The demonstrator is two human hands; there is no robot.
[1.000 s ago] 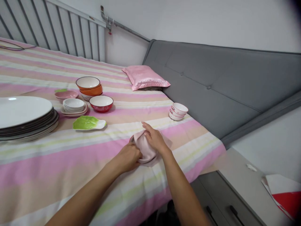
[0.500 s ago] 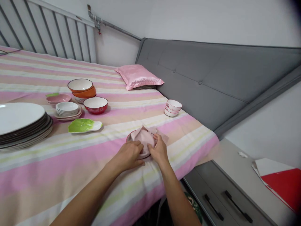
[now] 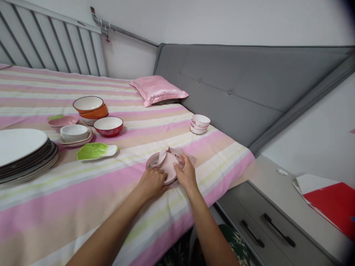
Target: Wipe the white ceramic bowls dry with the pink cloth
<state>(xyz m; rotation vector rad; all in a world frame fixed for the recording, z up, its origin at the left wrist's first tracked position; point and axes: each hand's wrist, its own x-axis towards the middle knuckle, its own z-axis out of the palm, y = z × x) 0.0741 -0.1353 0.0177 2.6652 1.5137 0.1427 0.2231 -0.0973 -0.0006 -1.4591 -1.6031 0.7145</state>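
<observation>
A bowl with a red rim (image 3: 150, 161) rests on the striped bedspread, mostly covered by a pinkish cloth (image 3: 168, 164). My left hand (image 3: 154, 181) is closed at the bowl's near left side, fingers curled over its edge and the cloth. On the right, my right hand (image 3: 185, 173) pinches the cloth between thumb and fingers at the bowl's right side. The cloth lies over the bowl's inside, and one end spreads out behind my right fingers. Most of the bowl's wall is hidden by cloth and hands.
Left on the bed are a plate stack (image 3: 24, 147), small white dishes (image 3: 73, 132), orange bowls (image 3: 90, 107), a red bowl (image 3: 108, 127) and a green leaf-shaped dish (image 3: 95, 151). Stacked white bowls (image 3: 200, 123) stand behind; a pink pillow (image 3: 159, 89) lies farther back. A nightstand (image 3: 260, 207) is right.
My view has shifted slightly. The cloth's left edge has been drawn back to the right, baring more of the bowl's rim and inside. Both hands stay at the bowl.
</observation>
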